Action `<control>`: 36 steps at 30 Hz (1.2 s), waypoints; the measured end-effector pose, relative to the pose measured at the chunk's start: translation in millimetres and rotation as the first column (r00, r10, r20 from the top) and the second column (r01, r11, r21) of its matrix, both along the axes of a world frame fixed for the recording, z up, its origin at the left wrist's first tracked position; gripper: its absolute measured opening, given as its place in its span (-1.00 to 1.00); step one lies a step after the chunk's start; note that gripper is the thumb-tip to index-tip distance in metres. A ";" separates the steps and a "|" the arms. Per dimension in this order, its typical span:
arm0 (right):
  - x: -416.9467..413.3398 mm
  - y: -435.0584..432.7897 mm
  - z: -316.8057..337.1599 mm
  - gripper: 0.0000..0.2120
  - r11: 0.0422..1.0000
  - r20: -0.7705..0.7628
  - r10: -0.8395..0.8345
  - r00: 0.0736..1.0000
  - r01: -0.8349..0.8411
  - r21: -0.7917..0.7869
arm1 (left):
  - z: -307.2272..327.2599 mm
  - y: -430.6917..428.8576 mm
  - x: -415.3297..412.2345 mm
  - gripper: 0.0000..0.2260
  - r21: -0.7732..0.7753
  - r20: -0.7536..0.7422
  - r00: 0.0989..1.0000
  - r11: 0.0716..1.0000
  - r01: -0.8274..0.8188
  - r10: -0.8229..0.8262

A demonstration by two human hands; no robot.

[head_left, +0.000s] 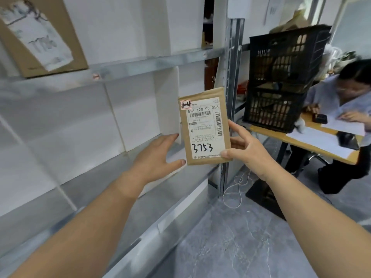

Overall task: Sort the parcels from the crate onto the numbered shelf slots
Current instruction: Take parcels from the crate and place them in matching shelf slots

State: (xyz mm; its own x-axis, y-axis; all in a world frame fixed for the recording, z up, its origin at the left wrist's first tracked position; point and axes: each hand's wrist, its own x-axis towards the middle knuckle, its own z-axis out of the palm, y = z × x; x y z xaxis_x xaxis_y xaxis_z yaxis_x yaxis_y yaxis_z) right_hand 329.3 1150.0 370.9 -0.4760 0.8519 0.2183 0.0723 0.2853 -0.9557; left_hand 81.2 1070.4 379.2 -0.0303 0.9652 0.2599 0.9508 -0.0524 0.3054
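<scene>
Head view. A shelf with metal rails and white dividers fills the left half, over a grey marbled floor. At the right stands a wooden table on a dark foot.

Two black crates are stacked on the table's near end. Brown shapes show through their slots, but what they hold cannot be made out. A seated person bends over white papers at the table, partly cut off by the right edge. A thin white cord loops on the floor by the shelf's upright.

Two parcels are in view. One flat brown parcel is held upright in the air in front of the shelf's right end, at the level of the middle tier. Its label reads "516 K20-00 056", with "3753" handwritten below and a red-edged sticker reading "1-4" at the top left corner. The right hand grasps its right edge, thumb on the front near the lower corner and fingers behind it. The left hand is spread loose, its thumb tip just beside the parcel's lower left corner; whether it touches cannot be told.

The other, a box, leans on the upper tier at the top left. It is cut off by the frame, and its white label is too blurred to read.
</scene>
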 end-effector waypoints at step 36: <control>-16.6 412.4 132.7 -0.30 0.934 -0.157 0.268 0.950 -0.216 0.286 | 154.0 325.5 22.2 -0.29 0.374 -0.244 0.886 0.881 -0.289 0.394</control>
State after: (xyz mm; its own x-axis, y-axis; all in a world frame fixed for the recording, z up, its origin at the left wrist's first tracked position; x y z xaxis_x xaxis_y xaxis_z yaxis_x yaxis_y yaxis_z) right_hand 312.7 1562.4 503.6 -0.5876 0.6159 0.5248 -0.2064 0.5130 -0.8332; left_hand 103.4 1396.0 533.1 -0.2115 0.7708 0.6009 0.9683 0.2488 0.0217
